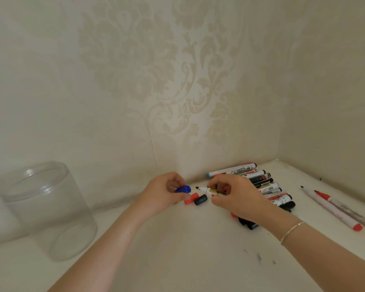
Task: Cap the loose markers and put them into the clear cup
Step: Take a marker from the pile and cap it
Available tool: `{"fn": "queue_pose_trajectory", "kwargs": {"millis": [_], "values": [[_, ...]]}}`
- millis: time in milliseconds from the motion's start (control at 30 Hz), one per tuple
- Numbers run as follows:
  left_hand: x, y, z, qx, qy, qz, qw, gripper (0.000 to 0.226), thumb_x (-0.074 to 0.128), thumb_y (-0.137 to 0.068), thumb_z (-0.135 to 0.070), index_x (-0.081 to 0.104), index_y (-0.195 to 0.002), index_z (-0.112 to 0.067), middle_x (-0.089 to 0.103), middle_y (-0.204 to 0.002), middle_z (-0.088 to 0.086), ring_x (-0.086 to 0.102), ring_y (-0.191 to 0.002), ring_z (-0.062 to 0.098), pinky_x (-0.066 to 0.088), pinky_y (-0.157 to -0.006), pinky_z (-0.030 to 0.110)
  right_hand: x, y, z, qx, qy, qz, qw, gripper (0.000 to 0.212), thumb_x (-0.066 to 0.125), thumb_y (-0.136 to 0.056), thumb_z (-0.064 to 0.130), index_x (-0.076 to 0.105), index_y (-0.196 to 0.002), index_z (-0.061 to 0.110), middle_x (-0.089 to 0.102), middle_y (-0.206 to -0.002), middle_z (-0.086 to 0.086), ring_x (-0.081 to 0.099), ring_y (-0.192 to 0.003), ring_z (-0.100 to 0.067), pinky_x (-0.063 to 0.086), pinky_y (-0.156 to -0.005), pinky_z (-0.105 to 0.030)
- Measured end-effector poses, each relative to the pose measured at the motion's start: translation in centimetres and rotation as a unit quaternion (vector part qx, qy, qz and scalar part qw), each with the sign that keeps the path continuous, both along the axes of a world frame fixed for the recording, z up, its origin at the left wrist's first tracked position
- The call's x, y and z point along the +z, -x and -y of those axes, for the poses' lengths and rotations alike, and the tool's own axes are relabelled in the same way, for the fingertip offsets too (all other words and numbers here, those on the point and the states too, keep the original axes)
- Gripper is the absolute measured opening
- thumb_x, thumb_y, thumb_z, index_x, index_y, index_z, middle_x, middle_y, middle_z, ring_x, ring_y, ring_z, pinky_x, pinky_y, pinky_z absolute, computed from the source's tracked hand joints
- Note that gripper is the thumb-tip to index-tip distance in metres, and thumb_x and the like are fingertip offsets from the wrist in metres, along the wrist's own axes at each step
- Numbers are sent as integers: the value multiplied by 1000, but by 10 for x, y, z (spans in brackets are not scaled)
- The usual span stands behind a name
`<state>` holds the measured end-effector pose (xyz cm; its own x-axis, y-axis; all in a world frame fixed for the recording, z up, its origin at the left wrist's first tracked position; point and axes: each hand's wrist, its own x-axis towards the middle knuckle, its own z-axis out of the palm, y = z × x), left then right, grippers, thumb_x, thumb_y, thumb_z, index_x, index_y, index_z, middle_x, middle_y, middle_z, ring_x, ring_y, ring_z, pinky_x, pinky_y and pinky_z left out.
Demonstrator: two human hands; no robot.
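Note:
My left hand [167, 192] pinches a blue cap [183, 189] with its open end toward the right. My right hand [234, 194] holds an uncapped white marker [207, 190], its dark tip pointing left at the cap with a small gap between them. A red cap [190, 198] and a black cap [200, 200] lie on the white table just below the two hands. The clear cup [49, 209] stands upright at the far left with nothing in it.
A pile of several markers [261, 182] lies behind my right hand against the wall. Two uncapped markers, one red-tipped [337, 211], lie at the right. More black caps [248, 223] sit under my right wrist. Patterned walls close the corner behind.

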<state>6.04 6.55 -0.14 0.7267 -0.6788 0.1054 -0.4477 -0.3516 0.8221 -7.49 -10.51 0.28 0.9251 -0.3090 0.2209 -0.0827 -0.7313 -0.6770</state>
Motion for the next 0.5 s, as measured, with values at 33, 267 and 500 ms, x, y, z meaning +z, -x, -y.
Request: {"fn": "queue_pose_trajectory", "kwargs": {"millis": [33,267,500], "values": [[1,1,2,3,1,4,1000,23,82,-69,-19,65,-83,-25,73,-86,-2,67,-76,15,55,-80,40,2,1,-2,3,0,4,1000,21,65,-79,24,62,-93,40,63,-88,10,63,-75,-16,55,-68,-30],[2,8,6,-11,-5,47,999,21,81,-72,-18,66,-84,-27,71,-85,-11,66,-81,5,52,-71,18,7,2,-9,15,32,-16,999,24,66,-80,25,67,-101,35,59,-86,12,56,-68,-14,52,-68,-33],[7,14,12,-77,-45,72,993,19,78,-76,-20,66,-88,-28,70,-84,-16,60,-74,-3,43,-66,17,11,2,-13,11,60,-19,998,26,66,-79,26,67,-104,34,58,-81,17,59,-72,-10,54,-71,-33]]}}
